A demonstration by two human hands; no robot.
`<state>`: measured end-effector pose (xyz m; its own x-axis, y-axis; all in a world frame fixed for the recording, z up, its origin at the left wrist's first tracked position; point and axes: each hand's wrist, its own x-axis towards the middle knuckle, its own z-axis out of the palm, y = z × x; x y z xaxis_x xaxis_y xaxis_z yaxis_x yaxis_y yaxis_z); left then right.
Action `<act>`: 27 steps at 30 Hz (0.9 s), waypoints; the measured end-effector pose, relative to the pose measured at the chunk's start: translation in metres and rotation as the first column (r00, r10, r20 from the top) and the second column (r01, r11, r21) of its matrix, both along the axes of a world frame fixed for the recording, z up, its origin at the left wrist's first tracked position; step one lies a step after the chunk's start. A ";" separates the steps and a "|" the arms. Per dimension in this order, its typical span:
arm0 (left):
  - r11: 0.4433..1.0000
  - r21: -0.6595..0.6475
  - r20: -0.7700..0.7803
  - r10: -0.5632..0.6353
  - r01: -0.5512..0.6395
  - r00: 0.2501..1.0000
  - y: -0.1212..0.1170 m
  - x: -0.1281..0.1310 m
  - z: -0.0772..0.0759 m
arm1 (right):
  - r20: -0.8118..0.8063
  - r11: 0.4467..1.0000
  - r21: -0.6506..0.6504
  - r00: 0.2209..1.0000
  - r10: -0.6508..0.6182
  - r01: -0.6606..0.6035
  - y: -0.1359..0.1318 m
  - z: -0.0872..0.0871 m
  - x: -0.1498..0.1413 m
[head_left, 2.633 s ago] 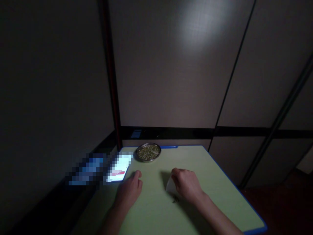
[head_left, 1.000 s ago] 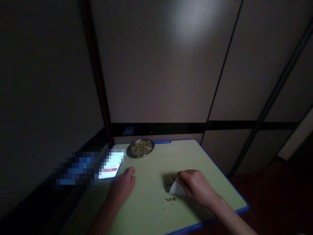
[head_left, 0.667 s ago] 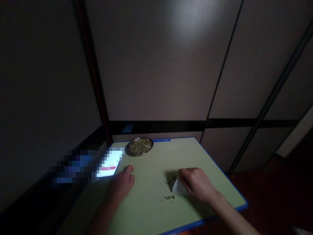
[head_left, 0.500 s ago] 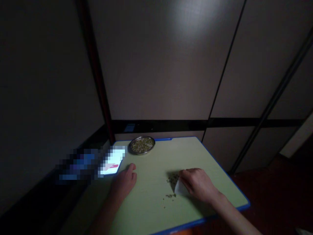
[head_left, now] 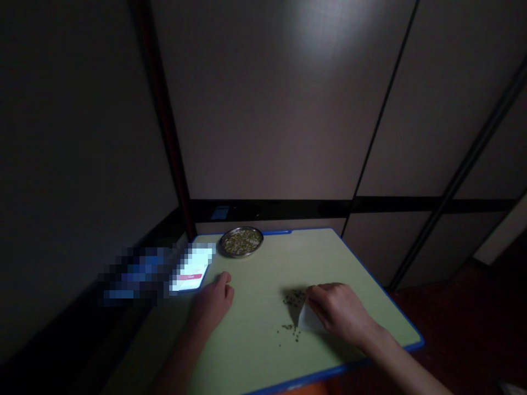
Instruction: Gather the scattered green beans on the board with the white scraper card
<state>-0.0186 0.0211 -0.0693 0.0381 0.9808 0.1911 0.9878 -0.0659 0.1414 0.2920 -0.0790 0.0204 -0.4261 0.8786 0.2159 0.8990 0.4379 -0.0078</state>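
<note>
My right hand (head_left: 340,312) is closed around a piece of white paper (head_left: 308,318), its lower edge down at the tabletop. Small dark seeds or grains (head_left: 293,298) lie loose just left of the paper, and several more (head_left: 290,328) are scattered nearer to me. My left hand (head_left: 214,299) rests on the left part of the green table (head_left: 263,307), holding nothing, its fingers loosely bent and a little apart. Beyond it stands a round metal dish (head_left: 225,253) with greenish grains (head_left: 242,241) spread in it.
A lit phone-like screen (head_left: 193,269), partly pixelated, lies at the table's left edge. The table has a blue rim (head_left: 373,277). Large cabinet panels (head_left: 272,109) rise behind it, with a dark strip (head_left: 288,210) running across. Something orange (head_left: 308,389) shows under the front edge.
The grains near the paper's lower corner have spread a little more on the table. Both hands keep nearly the same places. The whole view has shifted slightly.
</note>
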 end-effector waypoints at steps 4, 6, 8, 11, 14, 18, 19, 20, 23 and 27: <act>1.000 0.016 -0.005 -0.008 0.008 1.000 -0.001 0.000 0.000 | -0.002 1.000 0.005 1.000 -0.003 0.003 -0.004 -0.003 -0.001; 1.000 0.022 0.001 -0.010 0.010 1.000 -0.001 -0.001 -0.002 | -0.004 1.000 0.006 1.000 -0.012 0.012 -0.006 -0.005 0.001; 1.000 0.023 0.011 -0.013 0.012 1.000 -0.001 -0.001 -0.003 | -0.009 1.000 0.003 1.000 -0.020 0.020 -0.008 -0.006 0.003; 0.999 0.031 0.024 -0.016 0.015 1.000 -0.001 -0.001 -0.004 | -0.018 1.000 -0.008 0.999 -0.027 0.027 -0.008 -0.009 0.004; 0.999 0.028 0.028 -0.017 0.016 0.999 -0.001 -0.001 -0.003 | -0.014 0.999 -0.011 0.999 -0.047 0.047 -0.006 -0.011 0.003; 1.000 0.028 0.018 -0.011 0.011 1.000 -0.001 -0.001 -0.003 | -0.015 0.998 0.004 0.998 -0.057 0.057 -0.002 -0.012 0.000; 1.000 0.028 0.016 -0.010 0.010 1.000 -0.001 -0.001 -0.002 | -0.017 0.999 0.006 0.999 -0.051 0.051 -0.001 -0.011 -0.001; 1.000 0.028 0.015 -0.011 0.011 1.000 -0.001 -0.001 -0.002 | -0.017 0.999 0.007 0.999 -0.044 0.044 0.000 -0.011 -0.002; 1.000 0.019 0.018 -0.012 0.012 1.000 -0.001 -0.001 -0.002 | -0.016 1.000 -0.001 1.000 -0.010 0.010 0.002 -0.010 -0.003; 1.000 0.024 0.022 -0.016 0.016 1.000 -0.001 -0.001 -0.002 | -0.008 1.000 0.003 1.000 0.020 -0.020 0.002 -0.008 -0.004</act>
<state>-0.0194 0.0203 -0.0714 0.0493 0.9753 0.2154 0.9831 -0.0854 0.1617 0.2880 -0.0770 0.0121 -0.4419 0.8692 0.2220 0.8900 0.4559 -0.0134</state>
